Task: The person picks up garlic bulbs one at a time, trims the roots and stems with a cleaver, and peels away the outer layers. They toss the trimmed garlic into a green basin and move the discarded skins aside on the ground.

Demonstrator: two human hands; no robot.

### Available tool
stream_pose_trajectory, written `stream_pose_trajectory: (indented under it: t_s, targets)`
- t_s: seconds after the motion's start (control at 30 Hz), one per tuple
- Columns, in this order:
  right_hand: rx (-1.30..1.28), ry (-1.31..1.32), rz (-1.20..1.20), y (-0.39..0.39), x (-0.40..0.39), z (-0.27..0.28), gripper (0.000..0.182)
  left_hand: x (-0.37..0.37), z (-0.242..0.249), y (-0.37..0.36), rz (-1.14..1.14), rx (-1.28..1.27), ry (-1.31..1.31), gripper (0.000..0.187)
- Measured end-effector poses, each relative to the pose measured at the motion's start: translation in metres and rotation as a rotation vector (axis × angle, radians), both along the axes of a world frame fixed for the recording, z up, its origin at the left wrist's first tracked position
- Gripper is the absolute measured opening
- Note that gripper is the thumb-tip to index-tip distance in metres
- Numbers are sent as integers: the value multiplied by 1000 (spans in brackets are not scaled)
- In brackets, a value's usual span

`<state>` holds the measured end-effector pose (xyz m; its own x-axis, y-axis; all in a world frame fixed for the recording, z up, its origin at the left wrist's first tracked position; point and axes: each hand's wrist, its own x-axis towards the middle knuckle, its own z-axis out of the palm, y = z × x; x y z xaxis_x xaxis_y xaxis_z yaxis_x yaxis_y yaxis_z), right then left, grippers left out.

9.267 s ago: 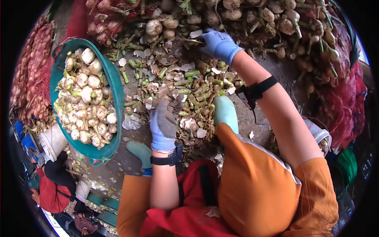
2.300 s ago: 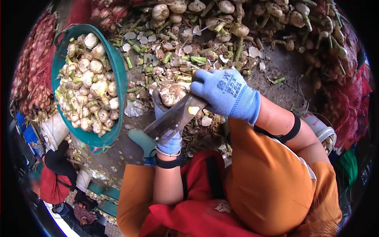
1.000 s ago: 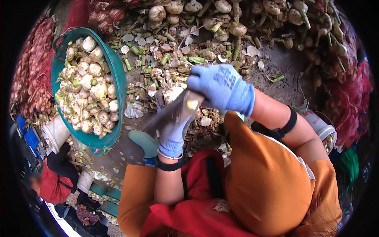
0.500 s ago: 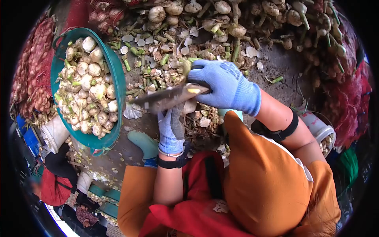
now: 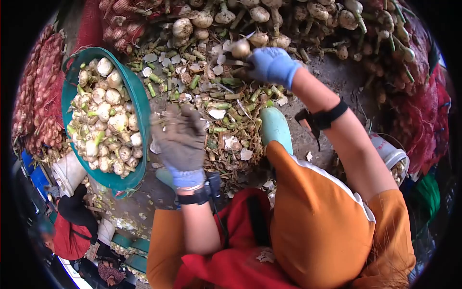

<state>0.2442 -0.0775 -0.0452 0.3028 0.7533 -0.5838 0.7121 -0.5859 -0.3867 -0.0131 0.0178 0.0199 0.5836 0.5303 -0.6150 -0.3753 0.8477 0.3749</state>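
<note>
My left hand (image 5: pixel 180 144), in a blue glove with a dirty grey palm, is beside the right rim of a green basin (image 5: pixel 143 103). Its blurred fingers are apart and nothing shows in them. Inside the basin lies a heap of trimmed garlic bulbs (image 5: pixel 113 95). Farther forward, my right hand (image 5: pixel 273 66), also gloved, is closed around a knife (image 5: pixel 237 62); only a short stretch of blade shows, pointing left. A blurred garlic bulb (image 5: pixel 240 49) is right at the blade, in front of the untrimmed garlic pile (image 5: pixel 260 14).
Cut stems and papery skins (image 5: pixel 231 111) litter the floor ahead of my pale green boot (image 5: pixel 275 126). Red mesh sacks (image 5: pixel 41 91) of garlic stand at the left. A white bucket (image 5: pixel 387 151) is at the right. Another person (image 5: pixel 70 233) sits at lower left.
My hands have come apart: the left has moved left toward the basin and opened, the right has gone forward to the garlic pile with the knife.
</note>
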Motion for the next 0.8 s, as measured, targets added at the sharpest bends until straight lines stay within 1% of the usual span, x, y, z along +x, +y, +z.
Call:
stream_pose_trajectory:
  t_s: [0.03,0.07,0.1,0.13,0.17,0.2,0.27,0.33,0.4,0.43,0.5,0.53,0.6,0.67,0.73,0.8]
  targets:
    - [119,1,18,-9,-9,-5,35,-2,-20,-9,-42,-42,57,42]
    - [230,10,32,-19,-21,-5,29,2,-27,-21,-147,9,104,40]
    - [303,67,67,-30,-34,-4,28,6,-34,-34,-242,-4,274,39]
    - [382,117,102,-36,-45,5,27,10,-44,-49,-279,41,267,42]
    - [336,78,132,-38,-55,11,28,9,-57,-56,-318,18,230,45]
    - [361,-17,113,-40,-58,12,26,5,-69,-60,-357,-4,192,48]
    - [424,-216,107,-39,-46,1,25,8,-64,-62,-364,37,198,51]
    - [366,-262,116,-36,-31,-7,23,5,-63,-61,-370,80,206,53]
    - [297,-217,120,-29,-25,-10,23,-5,-69,-56,-357,90,202,52]
    - [302,-216,126,-26,-24,-12,23,-6,-68,-54,-332,85,220,50]
    - [277,-236,52,-20,-25,-19,24,-9,-68,-52,-311,80,231,49]
    - [306,-245,-2,-20,-22,-23,26,-11,-68,-52,-298,73,238,49]
    - [267,-287,2,-23,-14,-27,27,-12,-65,-52,-279,52,245,48]
    - [239,-264,23,-22,-16,-18,27,-11,-61,-53,-328,72,275,47]
    - [144,-213,58,-23,-20,-9,28,-9,-60,-54,-336,70,288,46]
    - [96,-224,14,-24,-17,-19,29,-9,-61,-54,-333,47,283,45]
